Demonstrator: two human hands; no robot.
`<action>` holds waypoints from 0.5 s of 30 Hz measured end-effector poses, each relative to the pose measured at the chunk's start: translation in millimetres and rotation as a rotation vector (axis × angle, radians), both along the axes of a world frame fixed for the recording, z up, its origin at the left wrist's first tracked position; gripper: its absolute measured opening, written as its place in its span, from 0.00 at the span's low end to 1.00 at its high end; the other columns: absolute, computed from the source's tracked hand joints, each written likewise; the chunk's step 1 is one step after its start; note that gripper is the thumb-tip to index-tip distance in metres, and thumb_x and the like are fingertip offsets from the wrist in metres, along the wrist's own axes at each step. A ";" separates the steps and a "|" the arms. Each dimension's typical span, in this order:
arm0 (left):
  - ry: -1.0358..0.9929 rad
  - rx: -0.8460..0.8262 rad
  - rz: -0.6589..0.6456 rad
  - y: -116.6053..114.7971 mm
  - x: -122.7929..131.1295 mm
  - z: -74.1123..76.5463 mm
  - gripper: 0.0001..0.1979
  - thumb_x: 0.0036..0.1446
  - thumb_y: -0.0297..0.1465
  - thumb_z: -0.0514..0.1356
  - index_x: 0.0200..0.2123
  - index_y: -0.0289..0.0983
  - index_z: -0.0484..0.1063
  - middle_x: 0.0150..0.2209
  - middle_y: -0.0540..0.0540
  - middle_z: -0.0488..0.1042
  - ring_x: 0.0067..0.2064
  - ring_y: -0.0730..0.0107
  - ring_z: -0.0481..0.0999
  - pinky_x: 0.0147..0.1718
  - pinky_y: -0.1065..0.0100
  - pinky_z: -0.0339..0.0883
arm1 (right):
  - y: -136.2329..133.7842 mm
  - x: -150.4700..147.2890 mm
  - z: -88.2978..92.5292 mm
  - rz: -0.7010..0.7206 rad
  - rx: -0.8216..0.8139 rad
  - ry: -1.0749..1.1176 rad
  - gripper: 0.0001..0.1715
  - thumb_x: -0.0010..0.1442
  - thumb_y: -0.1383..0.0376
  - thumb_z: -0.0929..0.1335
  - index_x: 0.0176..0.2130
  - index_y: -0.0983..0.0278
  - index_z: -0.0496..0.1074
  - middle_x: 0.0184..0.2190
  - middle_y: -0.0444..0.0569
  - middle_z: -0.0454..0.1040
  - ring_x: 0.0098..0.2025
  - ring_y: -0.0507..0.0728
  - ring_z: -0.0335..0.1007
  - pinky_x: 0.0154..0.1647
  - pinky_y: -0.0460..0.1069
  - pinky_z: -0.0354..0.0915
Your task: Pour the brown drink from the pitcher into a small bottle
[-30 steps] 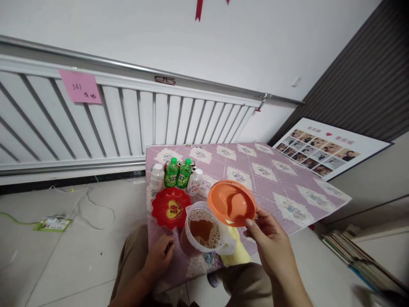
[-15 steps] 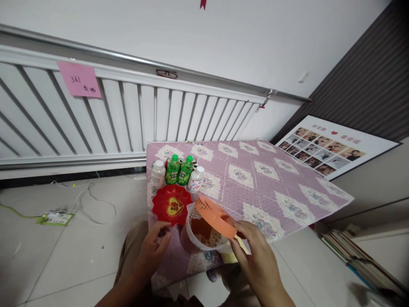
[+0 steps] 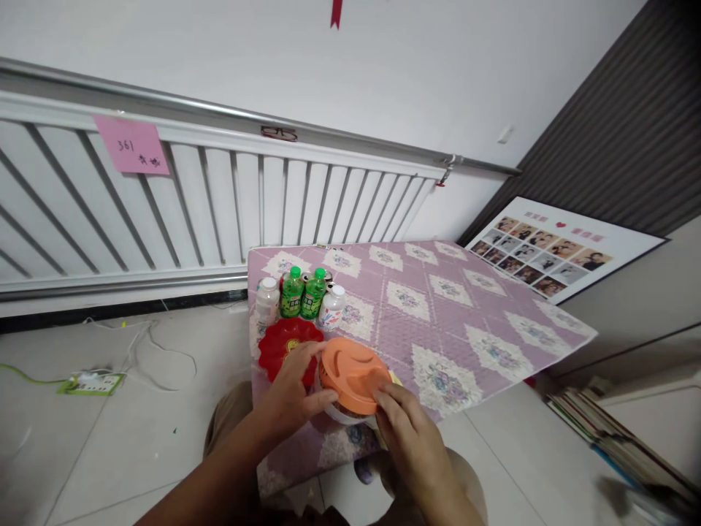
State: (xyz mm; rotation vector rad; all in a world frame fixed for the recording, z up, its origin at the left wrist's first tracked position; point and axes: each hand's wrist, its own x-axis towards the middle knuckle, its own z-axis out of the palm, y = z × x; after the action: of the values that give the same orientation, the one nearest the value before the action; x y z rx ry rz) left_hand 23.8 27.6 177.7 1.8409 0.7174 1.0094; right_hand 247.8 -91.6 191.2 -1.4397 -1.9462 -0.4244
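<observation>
While orange lid point(image 3: 353, 371) sits flat on the clear jug point(image 3: 340, 413) at the tabletop point(image 3: 465, 314) near-left corner, both hands clamp it. The left hand point(image 3: 293, 398) grip is closed on the rim at 9 o'clock, and the right hand point(image 3: 408, 431) grip is closed on the rim at 4 o'clock. At lid's 10 o'clock, just beside: red dish point(image 3: 279, 342). At 11 o'clock, behind dish: four bottles point(image 3: 313, 294).

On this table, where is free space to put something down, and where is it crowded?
Free: the purple cloth right of the bottles and orange lid. Crowded: near-left corner, with red dish, left hand, right hand.
</observation>
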 end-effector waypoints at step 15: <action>-0.077 0.051 -0.028 -5.7 2.6 -15.5 0.35 0.54 0.34 0.68 0.63 0.43 0.60 0.62 0.39 0.65 0.64 0.50 0.65 0.65 0.44 0.57 | -2.6 -7.2 32.1 0.079 -0.069 -0.077 0.14 0.69 0.70 0.62 0.51 0.64 0.71 0.44 0.57 0.76 0.46 0.58 0.79 0.44 0.49 0.78</action>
State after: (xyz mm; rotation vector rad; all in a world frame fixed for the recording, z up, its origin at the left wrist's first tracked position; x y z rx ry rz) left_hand 26.4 21.9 162.2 1.8408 0.6239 1.0833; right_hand 240.6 -94.2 223.2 -1.4021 -2.0901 -0.3848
